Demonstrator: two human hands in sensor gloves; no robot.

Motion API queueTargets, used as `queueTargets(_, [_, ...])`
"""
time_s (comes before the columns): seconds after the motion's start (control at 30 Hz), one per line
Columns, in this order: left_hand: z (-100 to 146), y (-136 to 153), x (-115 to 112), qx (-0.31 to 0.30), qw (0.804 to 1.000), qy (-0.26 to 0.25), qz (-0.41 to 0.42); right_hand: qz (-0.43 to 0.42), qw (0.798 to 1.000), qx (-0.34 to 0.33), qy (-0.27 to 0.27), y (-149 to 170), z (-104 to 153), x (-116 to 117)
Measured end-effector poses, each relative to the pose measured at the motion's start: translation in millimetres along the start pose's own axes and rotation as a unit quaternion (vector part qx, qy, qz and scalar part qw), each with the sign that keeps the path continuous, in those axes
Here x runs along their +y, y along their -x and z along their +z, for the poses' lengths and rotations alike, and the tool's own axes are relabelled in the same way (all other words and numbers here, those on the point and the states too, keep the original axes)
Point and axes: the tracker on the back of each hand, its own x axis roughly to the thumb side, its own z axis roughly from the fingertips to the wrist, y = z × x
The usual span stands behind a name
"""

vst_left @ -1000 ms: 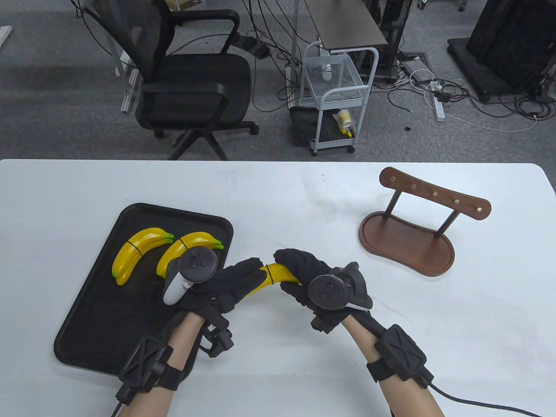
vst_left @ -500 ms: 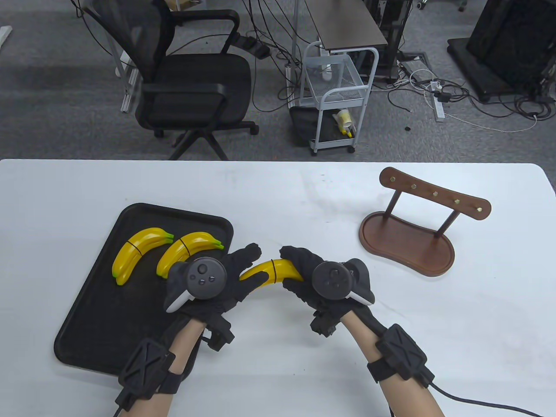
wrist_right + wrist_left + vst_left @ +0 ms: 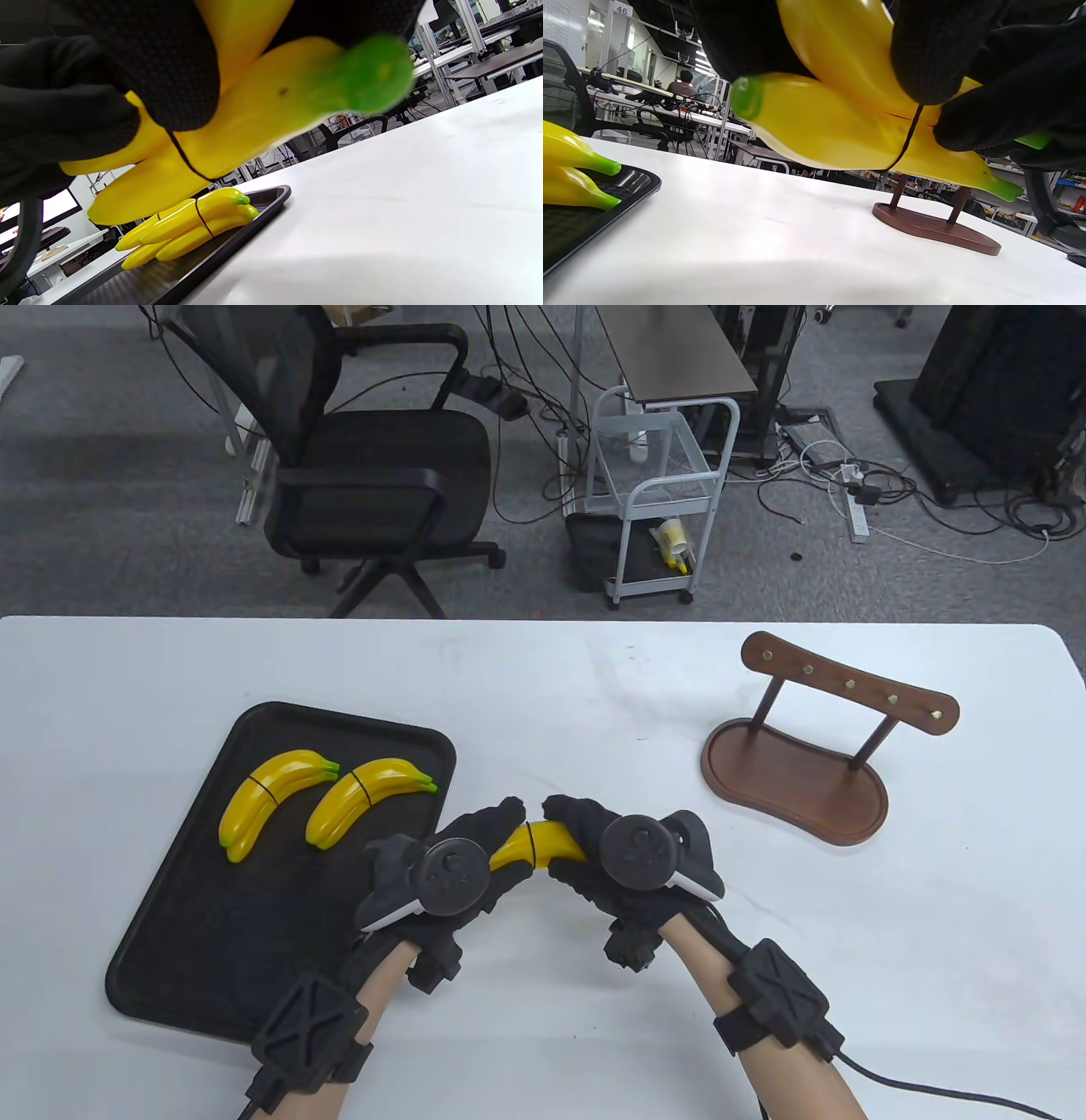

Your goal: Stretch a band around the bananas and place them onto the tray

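Note:
Both gloved hands hold one pair of yellow toy bananas (image 3: pixel 530 845) above the table, just right of the black tray (image 3: pixel 212 950). A thin black band (image 3: pixel 907 142) circles the pair at its middle. My left hand (image 3: pixel 475 848) grips the left end, my right hand (image 3: pixel 577 836) grips the right end. In the wrist views the held bananas (image 3: pixel 237 127) hang clear of the white tabletop, green tips showing. Two banded banana pairs (image 3: pixel 271 797) (image 3: pixel 365 797) lie in the tray's far half.
A brown wooden stand (image 3: pixel 814 746) with a pegged crossbar sits on the table at the right. The tray's near half (image 3: pixel 254 933) holds nothing. Beyond the table's far edge are an office chair (image 3: pixel 356 466) and a small white cart (image 3: pixel 653 492).
The left hand has rolled over and shifted right and nearer, its tracker now tipped toward the tray. Both hands closed in on the banana pair, hiding more of it.

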Motion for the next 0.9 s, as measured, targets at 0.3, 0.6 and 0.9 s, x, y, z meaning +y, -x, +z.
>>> queueTargets(0.3, [-2,0,-4,0.002,1.0,-0.002,-0.012,-0.075,0.996,-0.007,-0.042,16,1,2])
queueTargets(0.6, [2,24,3,0.028,1.0,0.001,0.009,-0.168,0.985,-0.001,-0.025,29,2,-17])
queueTargets(0.9, [33,59,13,0.066,0.998,-0.01,0.013,-0.186,0.982,0.015,0.013,45,7,-35])
